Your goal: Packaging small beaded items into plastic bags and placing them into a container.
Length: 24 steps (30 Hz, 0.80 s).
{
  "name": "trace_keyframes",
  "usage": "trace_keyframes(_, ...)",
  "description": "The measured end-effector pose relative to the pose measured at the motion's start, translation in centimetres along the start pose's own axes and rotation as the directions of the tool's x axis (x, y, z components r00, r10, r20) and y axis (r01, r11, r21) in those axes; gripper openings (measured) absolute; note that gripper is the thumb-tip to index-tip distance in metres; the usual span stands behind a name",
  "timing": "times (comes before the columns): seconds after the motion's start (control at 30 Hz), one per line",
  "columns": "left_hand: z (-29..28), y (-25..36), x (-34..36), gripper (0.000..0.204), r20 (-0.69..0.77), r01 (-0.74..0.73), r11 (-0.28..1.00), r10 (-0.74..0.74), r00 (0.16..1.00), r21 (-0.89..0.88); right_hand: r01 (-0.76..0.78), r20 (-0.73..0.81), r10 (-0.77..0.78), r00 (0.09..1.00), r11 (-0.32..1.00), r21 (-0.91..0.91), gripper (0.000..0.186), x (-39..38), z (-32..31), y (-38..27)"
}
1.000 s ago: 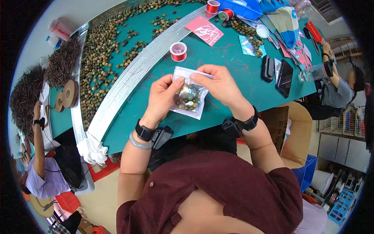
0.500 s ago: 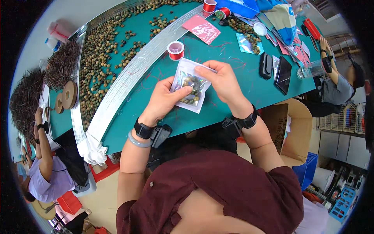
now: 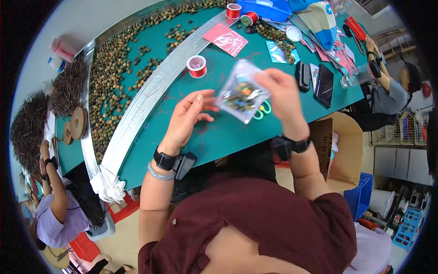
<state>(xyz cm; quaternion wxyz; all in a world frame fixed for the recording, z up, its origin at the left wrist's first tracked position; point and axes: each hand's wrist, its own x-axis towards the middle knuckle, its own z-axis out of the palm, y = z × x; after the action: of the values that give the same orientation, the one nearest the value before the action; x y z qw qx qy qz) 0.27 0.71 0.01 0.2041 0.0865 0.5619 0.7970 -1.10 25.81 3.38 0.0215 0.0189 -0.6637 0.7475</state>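
A small clear zip bag point(image 3: 241, 101) with brown-green beads inside is pinched by its upper right corner in my right hand point(image 3: 284, 91), which is slightly blurred. My left hand point(image 3: 188, 118) is off the bag, its fingers apart and curved just left of it, with nothing in them. Partly hidden beneath the bag, the mint-green loop handles of what look like scissors point(image 3: 266, 108) lie on the green table point(image 3: 219, 139). A spool of red thread point(image 3: 196, 66) stands beyond my left hand.
Loose beads point(image 3: 109, 91) fill the left side behind a long silvery strip point(image 3: 153, 82). A pink printed card point(image 3: 226, 39), a black phone point(image 3: 323, 86) and a black case point(image 3: 303, 76) lie farther off. An open cardboard box point(image 3: 344, 155) stands right. Other people sit at both sides.
My left hand has let go of the bag and opened. My right hand has moved the bag to the right, and the green handles have come into sight beneath it.
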Motion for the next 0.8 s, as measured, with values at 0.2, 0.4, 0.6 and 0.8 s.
trace_keyframes(0.2, 0.1, 0.5, -0.1, 0.036, -0.014, -0.007, 1.0, 0.008, 1.0, 0.03, 0.082, -0.48, -0.403, 0.779, 0.824, -0.56, 0.019, -5.4, -14.6, -6.8)
trace_keyframes(0.4, 0.6, 0.5, -0.5, 0.031, 0.026, -0.022, 0.996, 0.02, 0.999, 0.081, -0.597, -0.525, -0.458, 0.718, -0.015, -0.802, 0.038, -11.4, -23.4, -8.3)
trace_keyframes(0.6, 0.7, 0.4, -0.4, 0.028, 0.023, 0.012, 0.99, -0.015, 1.0, 0.139, -0.403, -0.331, -0.385, 0.862, -0.123, -0.907, 0.039, -6.8, -19.7, -6.0)
trace_keyframes(0.8, 0.2, 0.4, -0.2, 0.027, -0.004, -0.002, 0.993, 0.002, 1.0, 0.119, 0.371, 0.312, -0.454, 0.835, 0.045, -0.928, 0.029, 5.9, -8.2, -2.4)
